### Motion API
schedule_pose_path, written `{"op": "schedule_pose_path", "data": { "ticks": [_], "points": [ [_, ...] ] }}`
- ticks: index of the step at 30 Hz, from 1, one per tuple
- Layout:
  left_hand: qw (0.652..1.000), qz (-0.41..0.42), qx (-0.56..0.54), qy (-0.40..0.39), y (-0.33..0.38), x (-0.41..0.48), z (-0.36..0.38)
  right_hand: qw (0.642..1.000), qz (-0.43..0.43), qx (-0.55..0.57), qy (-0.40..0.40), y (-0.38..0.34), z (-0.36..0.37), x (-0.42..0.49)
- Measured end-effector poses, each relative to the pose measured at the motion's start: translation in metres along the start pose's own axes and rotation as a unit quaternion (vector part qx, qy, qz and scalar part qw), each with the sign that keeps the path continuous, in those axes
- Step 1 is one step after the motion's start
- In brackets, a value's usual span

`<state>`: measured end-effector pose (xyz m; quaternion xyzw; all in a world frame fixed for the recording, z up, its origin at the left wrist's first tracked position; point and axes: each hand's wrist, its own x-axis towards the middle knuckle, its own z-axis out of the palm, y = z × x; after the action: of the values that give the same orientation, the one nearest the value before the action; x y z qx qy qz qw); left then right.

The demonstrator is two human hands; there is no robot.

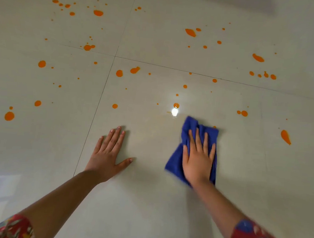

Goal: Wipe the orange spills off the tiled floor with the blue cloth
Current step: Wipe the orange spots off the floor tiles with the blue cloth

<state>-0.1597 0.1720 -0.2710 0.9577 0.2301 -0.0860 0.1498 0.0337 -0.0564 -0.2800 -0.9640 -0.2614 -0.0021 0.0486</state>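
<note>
My right hand [198, 159] presses flat on the crumpled blue cloth [175, 163], left hand [107, 152] spread open on the pale tiled floor [146, 201]; nearest orange spill drop [176, 105] sits just ahead, probably right-hand reach.

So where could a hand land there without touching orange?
Free: the tiled floor between the left hand and the blue cloth under the right hand, and everything nearer than the hands. Crowded: orange spills dot the floor beyond both hands.
</note>
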Motion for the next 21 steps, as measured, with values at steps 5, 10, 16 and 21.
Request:
{"op": "schedule_pose_path", "data": {
  "ticks": [5, 10, 16, 21],
  "points": [
    [1.000, 0.006, -0.010, -0.009, -0.002, 0.000, 0.001, 0.951, -0.300, 0.039, -0.065, -0.059, 0.003, -0.062],
    [0.999, -0.006, -0.045, 0.014, -0.019, -0.011, -0.007, 0.983, -0.174, 0.034, -0.043, -0.058, 0.006, 0.041],
    [0.983, -0.169, -0.058, 0.036, -0.065, -0.036, -0.018, 0.948, -0.307, 0.010, -0.080, -0.066, 0.003, -0.029],
    [0.976, -0.199, -0.080, 0.027, -0.079, -0.038, -0.016, 0.971, -0.225, 0.023, -0.074, -0.130, 0.012, 0.073]
  ]
}}
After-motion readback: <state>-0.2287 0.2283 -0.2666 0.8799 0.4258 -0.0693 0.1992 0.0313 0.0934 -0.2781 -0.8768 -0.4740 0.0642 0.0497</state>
